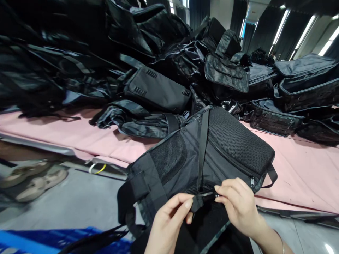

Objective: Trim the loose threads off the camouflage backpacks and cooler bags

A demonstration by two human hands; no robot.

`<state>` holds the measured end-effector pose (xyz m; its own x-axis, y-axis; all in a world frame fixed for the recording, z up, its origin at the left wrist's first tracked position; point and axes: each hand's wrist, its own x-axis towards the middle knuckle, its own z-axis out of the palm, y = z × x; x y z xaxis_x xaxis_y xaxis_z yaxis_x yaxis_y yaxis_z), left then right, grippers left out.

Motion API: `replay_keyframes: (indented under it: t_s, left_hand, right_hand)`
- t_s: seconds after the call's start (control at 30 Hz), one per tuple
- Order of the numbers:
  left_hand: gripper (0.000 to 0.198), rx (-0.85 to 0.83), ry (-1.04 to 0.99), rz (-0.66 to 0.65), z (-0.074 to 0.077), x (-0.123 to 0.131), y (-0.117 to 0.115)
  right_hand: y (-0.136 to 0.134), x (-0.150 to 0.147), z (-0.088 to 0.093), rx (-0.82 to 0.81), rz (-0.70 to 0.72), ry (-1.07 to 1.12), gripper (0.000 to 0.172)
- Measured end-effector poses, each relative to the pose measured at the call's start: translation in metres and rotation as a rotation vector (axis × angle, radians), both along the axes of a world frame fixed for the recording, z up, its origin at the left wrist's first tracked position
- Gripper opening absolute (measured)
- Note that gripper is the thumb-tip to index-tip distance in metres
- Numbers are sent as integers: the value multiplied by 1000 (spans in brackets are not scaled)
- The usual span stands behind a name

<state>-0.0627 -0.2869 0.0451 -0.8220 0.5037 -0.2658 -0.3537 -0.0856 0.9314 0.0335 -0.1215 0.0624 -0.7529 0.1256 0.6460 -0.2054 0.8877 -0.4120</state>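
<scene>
A black backpack (238, 141) with mesh panels lies tilted at the front edge of the table, its lower part hanging towards me. Down its middle runs a narrow black webbing strap (203, 144). My left hand (169, 217) pinches a small dark strap fitting (197, 203), perhaps a buckle, between thumb and fingers. Just to the right, my right hand (237, 203) is closed in a pinch on the thin black strap end that reaches across from the fitting. A zip puller (252, 182) hangs beside my right hand.
A pink-covered table (299, 165) carries a large heap of dark camouflage bags (159, 88). More open bags (278, 118) stand at the right. Below on the left are a pair of shoes (39, 183) on the grey floor and something blue (34, 241).
</scene>
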Motion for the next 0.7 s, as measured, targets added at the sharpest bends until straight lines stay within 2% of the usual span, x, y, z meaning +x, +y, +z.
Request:
replay_keyframes:
  t_s: [0.17, 0.43, 0.7]
  left_hand:
    - [29, -22, 17, -41, -5, -1, -2]
    - [26, -25, 11, -112, 10, 1, 5]
    - [26, -34, 15, -168, 8, -2, 6]
  right_hand:
    - [11, 1, 8, 179, 35, -39, 13]
    - [23, 3, 16, 150, 179, -148, 15]
    - [25, 5, 20, 167, 178, -157, 15]
